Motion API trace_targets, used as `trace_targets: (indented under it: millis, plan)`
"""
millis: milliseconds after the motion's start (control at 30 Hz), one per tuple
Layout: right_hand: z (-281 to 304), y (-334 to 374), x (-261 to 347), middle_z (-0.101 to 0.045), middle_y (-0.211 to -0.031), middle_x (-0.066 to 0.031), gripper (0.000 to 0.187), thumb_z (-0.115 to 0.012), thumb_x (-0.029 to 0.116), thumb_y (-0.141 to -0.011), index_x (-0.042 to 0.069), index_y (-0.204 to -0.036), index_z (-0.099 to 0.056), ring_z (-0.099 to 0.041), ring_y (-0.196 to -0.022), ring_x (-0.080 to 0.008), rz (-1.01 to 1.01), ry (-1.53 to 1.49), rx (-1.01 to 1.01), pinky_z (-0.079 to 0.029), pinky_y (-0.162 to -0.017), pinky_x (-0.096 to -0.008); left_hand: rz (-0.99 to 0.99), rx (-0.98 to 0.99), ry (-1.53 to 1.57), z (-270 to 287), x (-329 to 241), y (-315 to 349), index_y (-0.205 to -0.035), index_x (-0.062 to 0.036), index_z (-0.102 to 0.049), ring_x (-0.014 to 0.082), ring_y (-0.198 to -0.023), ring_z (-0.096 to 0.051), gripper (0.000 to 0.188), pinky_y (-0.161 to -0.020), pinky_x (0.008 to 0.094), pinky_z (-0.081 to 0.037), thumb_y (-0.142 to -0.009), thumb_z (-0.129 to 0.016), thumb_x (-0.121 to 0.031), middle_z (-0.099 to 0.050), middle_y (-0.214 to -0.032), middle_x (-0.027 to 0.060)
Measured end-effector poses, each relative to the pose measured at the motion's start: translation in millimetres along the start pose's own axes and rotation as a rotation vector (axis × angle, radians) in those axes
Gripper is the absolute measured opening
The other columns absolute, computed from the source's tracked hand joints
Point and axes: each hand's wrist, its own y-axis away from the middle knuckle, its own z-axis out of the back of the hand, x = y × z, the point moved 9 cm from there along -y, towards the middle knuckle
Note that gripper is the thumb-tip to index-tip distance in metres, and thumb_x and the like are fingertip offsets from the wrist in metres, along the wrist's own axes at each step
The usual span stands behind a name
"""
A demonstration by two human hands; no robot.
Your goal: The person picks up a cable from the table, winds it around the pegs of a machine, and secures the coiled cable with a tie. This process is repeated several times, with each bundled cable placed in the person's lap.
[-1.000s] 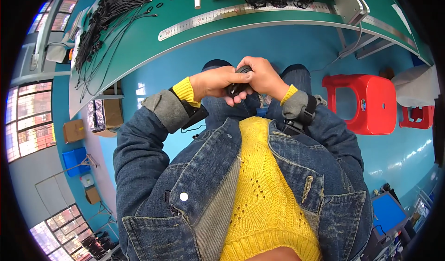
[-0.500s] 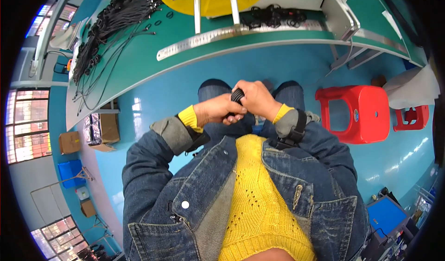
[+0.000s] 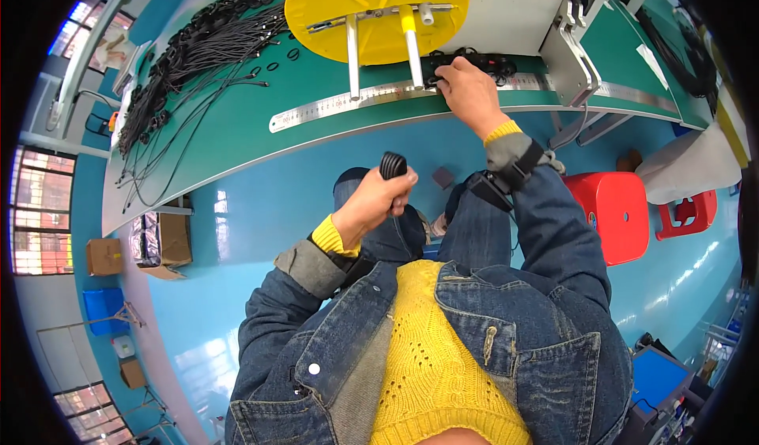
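A black cable folded into a tight coil (image 3: 393, 165) stands up out of my left hand (image 3: 375, 202), which is closed round its lower part above my lap. My right hand (image 3: 472, 95) is stretched out over the bench, its fingertips drawn together at the left end of a pile of black loop bands (image 3: 498, 67). Whether a band is between those fingers is too small to tell. The pile lies along a steel ruler (image 3: 316, 114) by the bench's front edge.
Many loose black cables (image 3: 209, 53) cover the left of the green bench (image 3: 237, 132). A yellow round plate on metal rods (image 3: 371, 18) and a white machine (image 3: 506, 18) stand ahead. Red stools (image 3: 613, 217) are at the right; cardboard boxes (image 3: 175, 243) sit below the bench's left.
My right hand has left the coiled cable and reached forward to the black bands. My left hand keeps the coil, now slightly left and lower. The view has shifted.
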Motion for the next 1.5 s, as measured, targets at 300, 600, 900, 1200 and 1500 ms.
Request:
trace_targets:
  millis: [300,600,900,1200,1500]
  plan:
    - [0,9,6,-0.052,-0.081,-0.0064,0.015,-0.063,0.012,-0.073,0.011,-0.087,-0.059,-0.056,-0.074,-0.0272,-0.025,0.005,-0.115,-0.047,-0.061,-0.0368,-0.266,-0.089,-0.089,-1,-68,-25,-0.079,-0.0072,-0.051,0.0069,-0.051,-0.041,0.014,-0.044,0.0227,-0.036,-0.083,-0.058,-0.018,-0.042,-0.059,-0.0028]
    - [-5,0,18,-0.05,-0.079,-0.0062,0.014,-0.064,0.014,-0.073,0.01,-0.085,-0.059,-0.055,-0.076,-0.0258,-0.009,0.031,-0.095,-0.047,-0.061,-0.037,-0.212,-0.111,-0.084,-3,-49,-26,-0.081,-0.0079,-0.05,0.0063,-0.054,-0.039,0.011,-0.047,0.0214,-0.033,-0.083,-0.057,-0.016,-0.041,-0.066,-0.0031]
    - [-35,-5,7,-0.055,-0.079,-0.0072,0.013,-0.063,0.015,-0.074,0.01,-0.086,-0.062,-0.056,-0.074,-0.0243,-0.118,0.178,0.043,-0.046,-0.062,-0.0348,-0.224,-0.111,-0.051,-2,-48,-19,-0.081,-0.0075,-0.05,0.0065,-0.055,-0.039,0.01,-0.047,0.0214,-0.033,-0.083,-0.057,-0.014,-0.041,-0.065,-0.003]
    - [-33,4,-26,-0.065,-0.076,-0.0102,0.016,-0.061,0.013,-0.075,0.001,-0.084,-0.067,-0.06,-0.067,-0.016,-0.666,-0.987,0.025,-0.045,-0.063,-0.0263,-0.409,-0.256,0.036,15,-86,-52,-0.081,-0.0054,-0.052,0.0082,-0.057,-0.045,0.01,-0.049,0.0225,-0.039,-0.084,-0.056,-0.014,-0.05,-0.069,0.0003]
    - [-31,-1,-15,-0.064,-0.07,-0.0104,0.018,-0.06,0.014,-0.076,-0.003,-0.079,-0.065,-0.058,-0.065,-0.0132,-0.487,-0.812,0.039,-0.046,-0.061,-0.0272,-0.434,-0.281,0.042,15,-99,-89,-0.082,-0.0046,-0.053,0.009,-0.057,-0.048,0.008,-0.05,0.0232,-0.042,-0.08,-0.061,-0.007,-0.053,-0.07,0.0019]
